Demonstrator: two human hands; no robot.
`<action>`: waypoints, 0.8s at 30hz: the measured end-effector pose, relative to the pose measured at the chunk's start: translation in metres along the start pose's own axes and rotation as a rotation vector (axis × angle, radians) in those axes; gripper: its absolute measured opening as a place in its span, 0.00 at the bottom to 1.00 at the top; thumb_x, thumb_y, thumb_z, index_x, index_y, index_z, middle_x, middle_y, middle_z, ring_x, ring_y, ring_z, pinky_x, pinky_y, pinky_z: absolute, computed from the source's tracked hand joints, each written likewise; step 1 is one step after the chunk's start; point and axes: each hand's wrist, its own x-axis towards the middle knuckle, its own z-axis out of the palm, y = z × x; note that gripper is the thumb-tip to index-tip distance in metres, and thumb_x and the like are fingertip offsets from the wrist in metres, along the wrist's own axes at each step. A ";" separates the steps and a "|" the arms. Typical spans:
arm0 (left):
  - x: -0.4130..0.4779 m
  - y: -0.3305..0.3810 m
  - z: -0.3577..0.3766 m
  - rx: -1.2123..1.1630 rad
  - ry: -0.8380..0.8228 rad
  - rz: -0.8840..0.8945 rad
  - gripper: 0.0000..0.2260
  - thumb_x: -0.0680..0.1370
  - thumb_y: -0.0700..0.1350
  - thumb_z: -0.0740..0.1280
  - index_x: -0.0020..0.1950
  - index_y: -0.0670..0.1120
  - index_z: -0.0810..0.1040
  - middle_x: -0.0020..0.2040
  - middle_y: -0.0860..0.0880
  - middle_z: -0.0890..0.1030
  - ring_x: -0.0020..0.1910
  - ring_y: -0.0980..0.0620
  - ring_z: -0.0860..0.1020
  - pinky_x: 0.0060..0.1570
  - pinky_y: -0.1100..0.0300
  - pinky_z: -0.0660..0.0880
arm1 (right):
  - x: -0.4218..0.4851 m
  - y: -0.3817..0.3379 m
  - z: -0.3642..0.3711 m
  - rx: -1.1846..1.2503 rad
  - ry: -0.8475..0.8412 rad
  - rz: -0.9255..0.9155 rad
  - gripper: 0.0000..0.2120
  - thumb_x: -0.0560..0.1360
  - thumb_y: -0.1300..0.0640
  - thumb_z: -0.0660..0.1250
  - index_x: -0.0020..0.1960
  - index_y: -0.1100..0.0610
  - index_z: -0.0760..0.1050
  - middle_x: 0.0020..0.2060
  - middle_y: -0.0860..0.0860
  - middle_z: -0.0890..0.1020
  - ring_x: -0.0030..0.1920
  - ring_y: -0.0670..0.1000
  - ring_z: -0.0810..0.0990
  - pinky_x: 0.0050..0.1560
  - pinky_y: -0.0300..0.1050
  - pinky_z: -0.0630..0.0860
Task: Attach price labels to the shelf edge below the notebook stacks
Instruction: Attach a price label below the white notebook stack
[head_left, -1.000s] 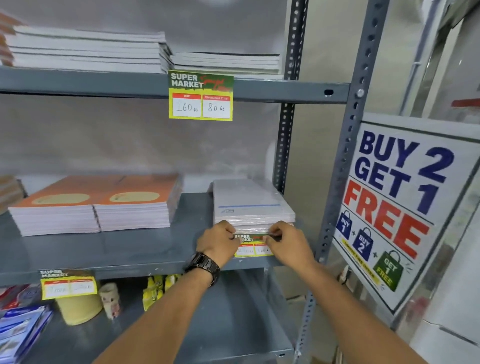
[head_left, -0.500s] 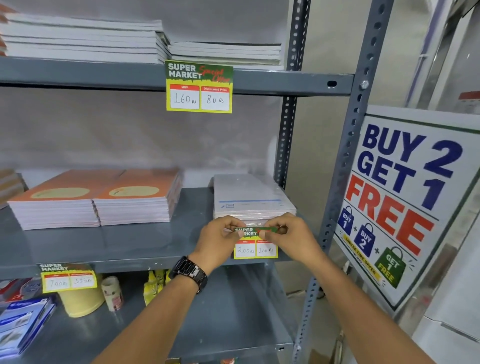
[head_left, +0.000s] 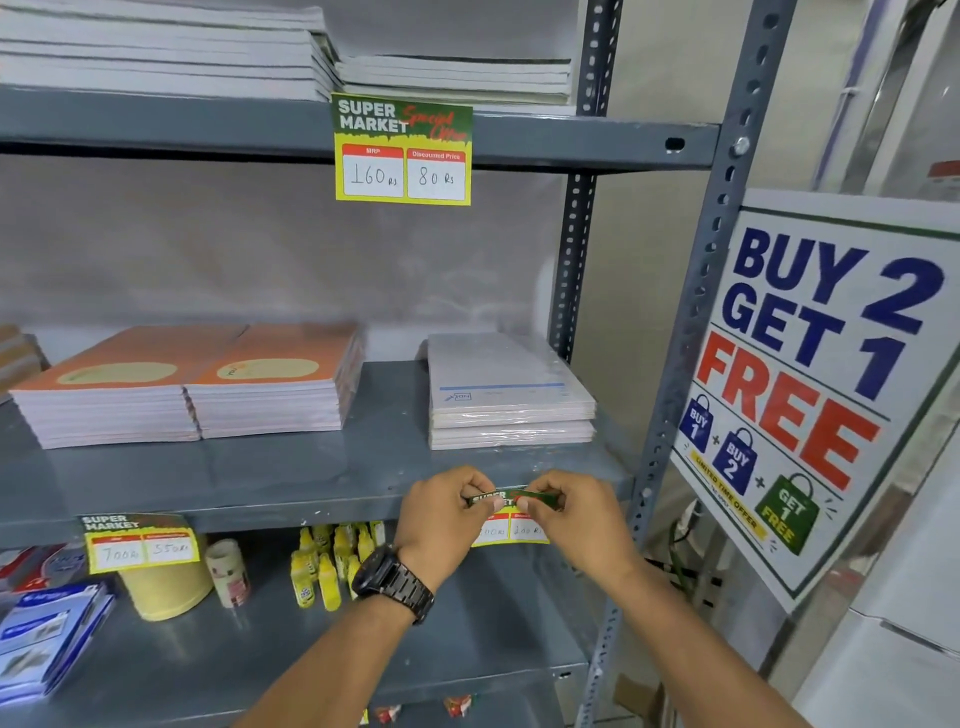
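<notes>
A green-and-yellow price label (head_left: 511, 527) hangs at the front edge of the middle shelf (head_left: 291, 512), below the plastic-wrapped grey notebook stack (head_left: 506, 387). My left hand (head_left: 447, 519) and my right hand (head_left: 576, 514) pinch its folded green top strip from either side. Its lower yellow half hangs below the edge. Two orange notebook stacks (head_left: 192, 384) lie to the left, above a fixed label (head_left: 140, 543). Another label (head_left: 402, 150) hangs from the top shelf under white notebook stacks (head_left: 291, 57).
The bottom shelf holds a tape roll (head_left: 166, 592), a small jar (head_left: 228, 571), yellow glue bottles (head_left: 327, 564) and blue packs (head_left: 47, 634). A perforated upright (head_left: 696, 332) stands to the right, with a "BUY 2 GET 1 FREE" sign (head_left: 810, 384) beside it.
The view has dropped slightly, so the shelves sit higher in frame. Both hands stay on the label's top strip at the shelf edge, pressing it a little closer together.
</notes>
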 end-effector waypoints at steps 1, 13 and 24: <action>-0.001 0.000 0.001 0.032 0.004 0.004 0.05 0.69 0.51 0.75 0.40 0.53 0.81 0.34 0.56 0.83 0.35 0.57 0.81 0.40 0.55 0.80 | -0.001 0.000 0.002 -0.014 0.003 0.011 0.01 0.70 0.55 0.74 0.40 0.51 0.82 0.33 0.44 0.84 0.34 0.39 0.79 0.32 0.32 0.71; -0.003 -0.003 0.005 0.196 0.050 0.054 0.05 0.72 0.54 0.71 0.44 0.54 0.80 0.40 0.57 0.85 0.38 0.57 0.81 0.35 0.63 0.73 | -0.003 0.000 0.013 -0.084 0.070 0.015 0.03 0.72 0.55 0.73 0.40 0.52 0.80 0.34 0.46 0.84 0.34 0.45 0.79 0.35 0.40 0.75; 0.001 -0.003 0.007 0.361 0.055 0.129 0.06 0.74 0.55 0.67 0.43 0.53 0.75 0.41 0.56 0.82 0.40 0.52 0.79 0.34 0.56 0.75 | 0.001 -0.002 0.016 -0.233 0.139 -0.025 0.08 0.71 0.53 0.72 0.39 0.52 0.73 0.36 0.46 0.77 0.37 0.50 0.75 0.34 0.44 0.68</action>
